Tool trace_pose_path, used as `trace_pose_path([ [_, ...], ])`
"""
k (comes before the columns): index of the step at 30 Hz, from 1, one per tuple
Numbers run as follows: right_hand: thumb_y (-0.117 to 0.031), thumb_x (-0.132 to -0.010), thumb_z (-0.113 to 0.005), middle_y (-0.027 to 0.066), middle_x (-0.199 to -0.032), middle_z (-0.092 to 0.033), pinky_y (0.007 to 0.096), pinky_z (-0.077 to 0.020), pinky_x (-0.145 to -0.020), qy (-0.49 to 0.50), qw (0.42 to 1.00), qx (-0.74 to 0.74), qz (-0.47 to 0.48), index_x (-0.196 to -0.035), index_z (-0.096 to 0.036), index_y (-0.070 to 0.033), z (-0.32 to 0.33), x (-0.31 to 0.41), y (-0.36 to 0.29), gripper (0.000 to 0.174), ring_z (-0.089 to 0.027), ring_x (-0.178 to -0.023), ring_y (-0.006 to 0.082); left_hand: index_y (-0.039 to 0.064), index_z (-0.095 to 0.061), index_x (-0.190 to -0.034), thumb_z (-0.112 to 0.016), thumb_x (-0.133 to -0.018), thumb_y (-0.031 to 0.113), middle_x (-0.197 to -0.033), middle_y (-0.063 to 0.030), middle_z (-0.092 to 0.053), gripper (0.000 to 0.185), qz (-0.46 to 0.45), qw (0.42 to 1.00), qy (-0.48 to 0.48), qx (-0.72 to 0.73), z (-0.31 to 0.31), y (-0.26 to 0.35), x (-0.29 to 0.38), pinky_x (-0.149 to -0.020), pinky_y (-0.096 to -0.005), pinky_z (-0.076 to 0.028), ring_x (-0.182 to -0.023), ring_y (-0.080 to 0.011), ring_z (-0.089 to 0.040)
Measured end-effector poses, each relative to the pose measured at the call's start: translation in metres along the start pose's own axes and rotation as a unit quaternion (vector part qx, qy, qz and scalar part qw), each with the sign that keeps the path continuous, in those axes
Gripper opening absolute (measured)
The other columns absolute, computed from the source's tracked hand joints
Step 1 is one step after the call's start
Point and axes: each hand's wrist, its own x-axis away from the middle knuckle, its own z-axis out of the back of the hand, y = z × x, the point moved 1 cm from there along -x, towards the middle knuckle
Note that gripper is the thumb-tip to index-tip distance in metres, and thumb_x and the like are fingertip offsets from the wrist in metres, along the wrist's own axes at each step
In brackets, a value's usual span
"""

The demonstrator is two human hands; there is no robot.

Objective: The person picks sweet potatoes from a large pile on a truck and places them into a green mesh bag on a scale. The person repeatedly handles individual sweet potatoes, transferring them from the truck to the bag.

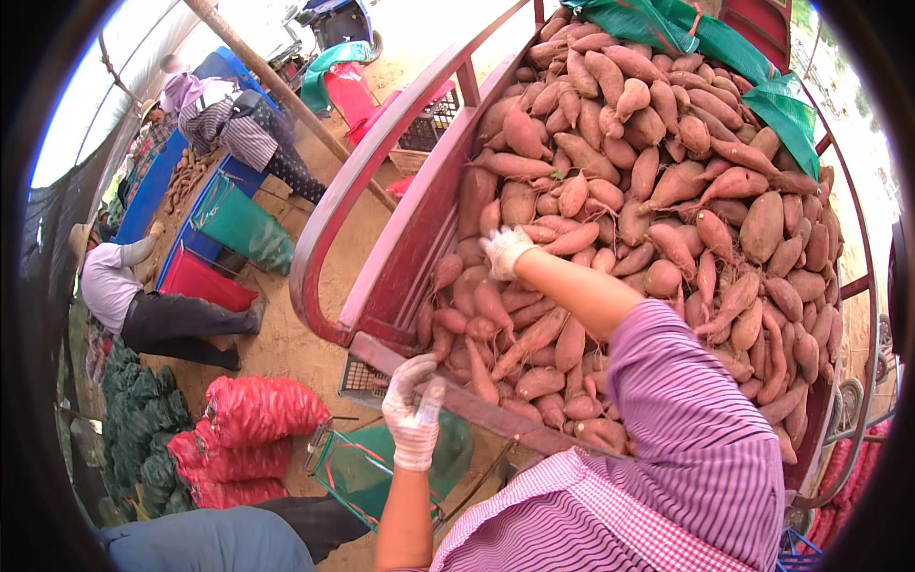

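A large heap of reddish sweet potatoes (586, 150) fills the bed of a dark red metal cart (400, 264). My right hand (506, 252), in a white knit glove, reaches over the heap near its left side. Its fingers rest among the roots, and whether they grip one I cannot make out. By the cart's near edge board (493, 418), my gloved left hand (413, 415) is raised with its fingers apart and nothing in them. Below it, a green mesh bag (364, 465) hangs with its mouth spread on a wire frame.
Filled red mesh sacks (250, 429) lie stacked at the lower left beside dark green sacks (136, 415). Two people work by a blue sorting table (239, 168). Another person's blue clothing (207, 540) shows below. A curved rail (336, 207) edges the cart's left side.
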Motion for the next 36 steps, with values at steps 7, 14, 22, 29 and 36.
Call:
trace_pose_path([
  [7,-0.021,-0.077,-0.068,0.0154,-0.095,-0.074,0.0449,-0.0574,-0.074,-0.044,0.987,0.025,0.155,-0.101,-0.075,-0.011,-0.017,0.019,0.036,0.027,-0.072,-0.09,0.0359,0.001,-0.069,-0.104,-0.08,-0.08,0.013,-0.104,-0.0137,-0.068,0.028,-0.071,0.939,-0.118,-0.314,-0.024,-0.045,-0.045,-0.082,-0.0357,-0.054,-0.09,-0.0273,-0.067],
  [14,-0.042,-0.082,-0.074,0.0232,-0.109,-0.068,0.0441,-0.0499,-0.093,0.038,0.908,-0.387,0.158,-0.124,-0.061,-0.005,0.04,-0.008,0.139,0.058,-0.064,-0.103,0.0399,0.004,-0.069,-0.092,-0.081,-0.076,0.019,-0.095,-0.0149,-0.07,0.025,-0.094,0.911,-0.156,-0.37,-0.04,-0.027,-0.054,-0.081,-0.0424,-0.054,-0.088,-0.0342,-0.067],
  [22,-0.044,-0.067,-0.082,0.0223,-0.15,-0.042,0.0446,-0.0404,-0.112,0.297,0.856,-0.322,-0.272,-0.157,-0.023,-0.013,0.078,-0.144,0.2,0.112,-0.046,-0.136,0.0392,0.0,-0.067,-0.116,-0.083,-0.079,0.021,-0.109,-0.0139,-0.071,0.046,0.016,0.951,-0.106,-0.292,-0.033,-0.03,-0.057,-0.089,-0.0348,-0.053,-0.1,-0.0248,-0.068],
  [29,-0.046,-0.06,-0.087,0.025,-0.128,-0.062,0.0395,-0.0476,-0.105,0.322,0.827,-0.458,0.044,-0.148,-0.036,-0.001,0.119,-0.015,0.088,0.112,-0.062,-0.118,0.0348,0.007,-0.027,-0.157,-0.088,-0.074,0.03,-0.152,-0.0142,-0.041,0.105,0.145,0.989,-0.021,0.026,-0.038,-0.037,-0.069,-0.109,-0.0437,-0.041,-0.134,-0.0277,-0.046],
  [36,-0.04,-0.086,-0.073,0.0159,-0.096,-0.07,0.042,-0.0524,-0.091,0.203,0.828,-0.425,0.304,-0.105,-0.07,-0.002,0.077,-0.063,0.043,0.042,-0.067,-0.1,0.0303,0.009,-0.038,-0.148,-0.093,-0.063,0.041,-0.139,-0.0097,-0.053,0.106,0.346,0.851,-0.019,0.395,-0.046,-0.058,-0.075,-0.101,-0.044,-0.052,-0.124,-0.0272,-0.056],
])
